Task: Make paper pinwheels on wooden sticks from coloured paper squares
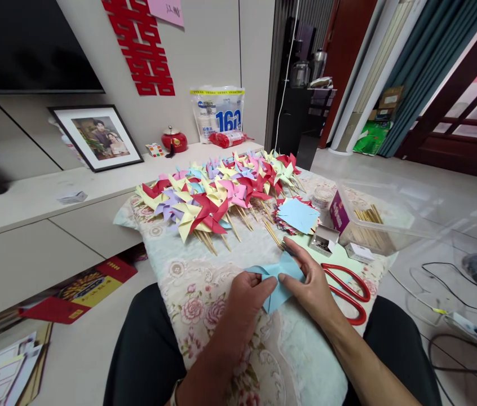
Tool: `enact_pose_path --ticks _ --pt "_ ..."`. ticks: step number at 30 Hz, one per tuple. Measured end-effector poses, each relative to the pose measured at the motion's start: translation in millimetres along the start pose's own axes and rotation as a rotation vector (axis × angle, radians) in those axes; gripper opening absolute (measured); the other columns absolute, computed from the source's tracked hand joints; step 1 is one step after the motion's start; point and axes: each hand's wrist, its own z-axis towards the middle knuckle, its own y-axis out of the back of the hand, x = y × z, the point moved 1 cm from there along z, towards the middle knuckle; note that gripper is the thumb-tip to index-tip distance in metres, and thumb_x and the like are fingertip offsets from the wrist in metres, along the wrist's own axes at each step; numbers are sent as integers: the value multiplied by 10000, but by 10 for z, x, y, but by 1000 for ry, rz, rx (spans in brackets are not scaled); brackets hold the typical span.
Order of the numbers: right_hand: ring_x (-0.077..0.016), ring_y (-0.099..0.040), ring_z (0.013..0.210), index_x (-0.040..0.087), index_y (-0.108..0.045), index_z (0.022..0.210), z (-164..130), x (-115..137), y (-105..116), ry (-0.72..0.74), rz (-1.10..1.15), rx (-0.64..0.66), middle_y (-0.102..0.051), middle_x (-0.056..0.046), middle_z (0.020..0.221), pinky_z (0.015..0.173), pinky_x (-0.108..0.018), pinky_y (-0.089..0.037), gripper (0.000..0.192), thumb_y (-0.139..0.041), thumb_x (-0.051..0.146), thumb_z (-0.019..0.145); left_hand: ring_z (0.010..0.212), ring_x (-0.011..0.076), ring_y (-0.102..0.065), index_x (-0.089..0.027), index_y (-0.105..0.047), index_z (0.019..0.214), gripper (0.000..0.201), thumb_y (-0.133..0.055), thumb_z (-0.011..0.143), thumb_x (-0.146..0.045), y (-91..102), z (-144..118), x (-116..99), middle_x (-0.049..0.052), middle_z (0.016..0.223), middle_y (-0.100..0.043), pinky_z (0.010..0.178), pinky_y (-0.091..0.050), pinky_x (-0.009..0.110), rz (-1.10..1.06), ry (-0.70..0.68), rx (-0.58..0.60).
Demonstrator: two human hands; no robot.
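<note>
Between my two hands is a light blue paper pinwheel (278,290), its corners partly folded toward the middle, without a visible stick. My left hand (244,296) pinches its left side, thumb on top. My right hand (308,276) grips the right side, with the thumb pressed near the centre of the paper. Close to my right hand lie red-handled scissors (359,301), their blades partly hidden under the hand. Several thin wooden sticks (273,234) lie just beyond my fingers. A stack of cut paper squares (298,215), blue on top, sits behind my right hand.
Finished coloured pinwheels (211,213) on sticks cover the table's far side. To the right are a small open box (325,241) of metal pieces, a white box (360,252) and a clear plastic bin (384,239) with sticks. A floral cloth (204,299) covers the table.
</note>
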Motion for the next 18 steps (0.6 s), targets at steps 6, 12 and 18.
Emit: enact_pose_path --ticks 6,12,18 --pt "-329 -554 1294 156 -498 1394 -4 13 5 10 3 8 -655 -139 1338 863 -397 -571 730 -702 258 701 496 113 -538 -142 -665 641 210 -822 596 -275 7 8 33 -14 556 -652 524 -422 230 -10 4 -96" --pt "-300 -657 1129 194 -548 1373 5 -17 25 -21 9 31 -657 -109 1340 841 -381 -566 688 -722 262 712 481 115 -539 -152 -640 617 236 -829 582 -290 4 4 19 -22 529 -624 510 -420 231 8 11 -108" --pt "-257 -693 956 233 -541 1372 -5 -41 25 -95 154 93 -703 -84 1236 735 -343 -560 680 -765 312 736 465 108 -512 -159 -637 630 189 -776 595 -283 46 18 42 -19 540 -621 488 -397 232 54 17 -115"
